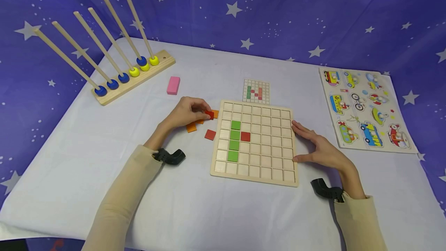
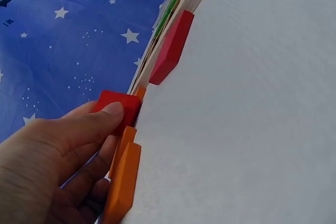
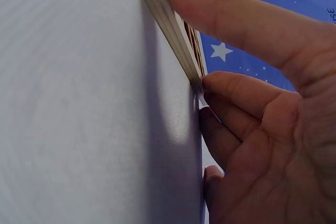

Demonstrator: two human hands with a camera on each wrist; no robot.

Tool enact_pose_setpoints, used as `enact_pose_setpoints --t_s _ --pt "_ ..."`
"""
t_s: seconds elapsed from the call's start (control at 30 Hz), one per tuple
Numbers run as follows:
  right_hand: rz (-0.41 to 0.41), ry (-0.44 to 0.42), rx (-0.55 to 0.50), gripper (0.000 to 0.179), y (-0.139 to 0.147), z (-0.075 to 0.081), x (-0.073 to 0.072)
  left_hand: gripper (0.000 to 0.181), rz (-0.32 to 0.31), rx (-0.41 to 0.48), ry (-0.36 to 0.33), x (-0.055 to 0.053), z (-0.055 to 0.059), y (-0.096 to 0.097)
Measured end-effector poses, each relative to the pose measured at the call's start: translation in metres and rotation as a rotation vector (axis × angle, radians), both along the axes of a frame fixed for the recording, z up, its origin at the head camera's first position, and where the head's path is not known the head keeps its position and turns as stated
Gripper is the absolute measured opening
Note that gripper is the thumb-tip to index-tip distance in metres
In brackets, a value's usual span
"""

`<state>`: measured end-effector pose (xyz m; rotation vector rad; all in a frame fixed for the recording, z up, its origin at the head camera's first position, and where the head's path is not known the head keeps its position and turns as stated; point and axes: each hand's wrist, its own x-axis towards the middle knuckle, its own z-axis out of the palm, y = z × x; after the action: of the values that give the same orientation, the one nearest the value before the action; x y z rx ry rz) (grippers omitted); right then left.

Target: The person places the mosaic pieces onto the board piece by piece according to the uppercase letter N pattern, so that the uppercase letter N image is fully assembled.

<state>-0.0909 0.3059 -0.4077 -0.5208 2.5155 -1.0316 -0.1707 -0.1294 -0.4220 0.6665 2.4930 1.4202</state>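
Note:
Between thumb and fingers, my left hand pinches a red square tile just left of the wooden grid board. Orange tiles lie under and beside that hand, and another red tile rests near the board's left edge. On the board, green tiles form a column in the second column of cells, with one red tile to their right. My right hand touches the board's right edge with thumb and fingertips, its fingers fairly straight, as the right wrist view also shows.
Behind the board lies a small pattern card with coloured squares. A pink block sits further left. At the back left stands a wooden peg rack with blue and yellow beads. A picture puzzle board lies at the right.

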Motion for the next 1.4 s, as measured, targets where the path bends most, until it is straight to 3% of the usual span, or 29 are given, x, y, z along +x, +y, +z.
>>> enact_pose_setpoints --t_s 0.13,0.27,0.4,0.63,0.93,1.17,1.27,1.4 --pt "0.002 0.003 -0.004 0.101 0.0 0.0 0.0 0.015 0.076 0.034 -0.001 -0.001 -0.001 0.001" --pt "0.001 -0.001 -0.001 0.101 0.0 0.0 -0.001 0.023 0.116 0.105 -0.059 0.002 0.003 0.007" --pt "0.004 0.001 -0.003 0.101 0.0 0.0 -0.001 0.023 0.08 0.156 -0.123 0.008 0.009 0.026" --pt "0.008 0.004 -0.008 0.1 0.0 -0.001 -0.001 0.022 0.006 0.249 -0.106 0.024 0.016 0.071" --pt "0.002 0.0 -0.007 0.099 -0.001 0.001 -0.001 0.018 -0.142 0.133 -0.103 0.038 0.017 0.109" --pt "-0.005 -0.009 -0.011 0.098 -0.003 0.003 0.001 0.014 -0.213 0.045 -0.105 0.048 0.016 0.122" --pt "-0.005 -0.01 -0.017 0.097 -0.003 0.004 0.001 0.013 -0.248 0.001 -0.038 0.05 0.015 0.124" --pt "-0.003 -0.015 -0.018 0.098 -0.003 0.004 0.001 0.013 -0.318 -0.082 0.118 0.053 0.014 0.124"
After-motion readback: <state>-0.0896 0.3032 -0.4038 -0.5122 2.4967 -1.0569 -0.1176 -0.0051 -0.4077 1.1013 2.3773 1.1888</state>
